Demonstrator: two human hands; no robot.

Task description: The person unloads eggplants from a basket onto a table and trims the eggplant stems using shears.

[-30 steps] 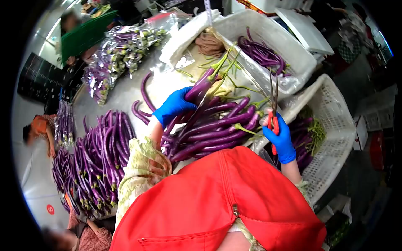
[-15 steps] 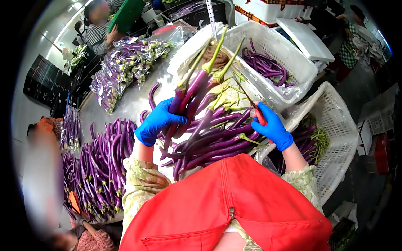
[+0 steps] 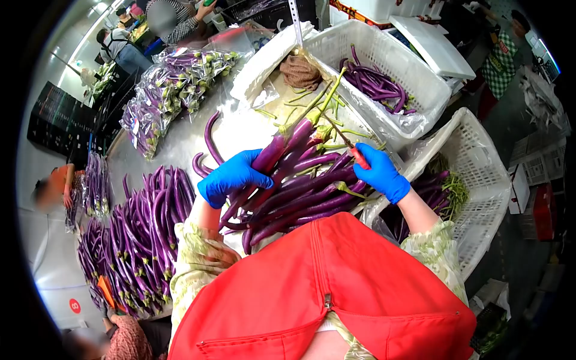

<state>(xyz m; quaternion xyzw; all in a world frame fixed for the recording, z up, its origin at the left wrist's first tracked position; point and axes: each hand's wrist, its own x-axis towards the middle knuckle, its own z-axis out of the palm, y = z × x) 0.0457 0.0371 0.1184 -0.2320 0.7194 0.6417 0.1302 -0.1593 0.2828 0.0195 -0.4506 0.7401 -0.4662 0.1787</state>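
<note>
My left hand (image 3: 235, 178), in a blue glove, is closed around a few long purple eggplants (image 3: 273, 151) with their green stems pointing away from me. In my blue-gloved right hand (image 3: 383, 174) is a pair of red-handled scissors (image 3: 360, 157). Their thin blades reach up and left to the stems of the held bunch; whether they touch a stem I cannot tell. Below and between my hands lies a pile of loose eggplants (image 3: 312, 201). Cut green stem pieces (image 3: 297, 103) are scattered beyond it on the pale work surface.
Left, eggplants (image 3: 141, 234) lie in rows, with bagged eggplants (image 3: 180, 84) behind. A white crate (image 3: 432, 114) holding eggplants stands at back right; a basket (image 3: 480, 198) with stems and eggplants is at right. A brown cloth (image 3: 300, 73) lies ahead. Other people work around the table.
My left hand has lowered the eggplant bunch slightly toward the pile. The scissors have shifted left and now point to its stems. People at the left have moved.
</note>
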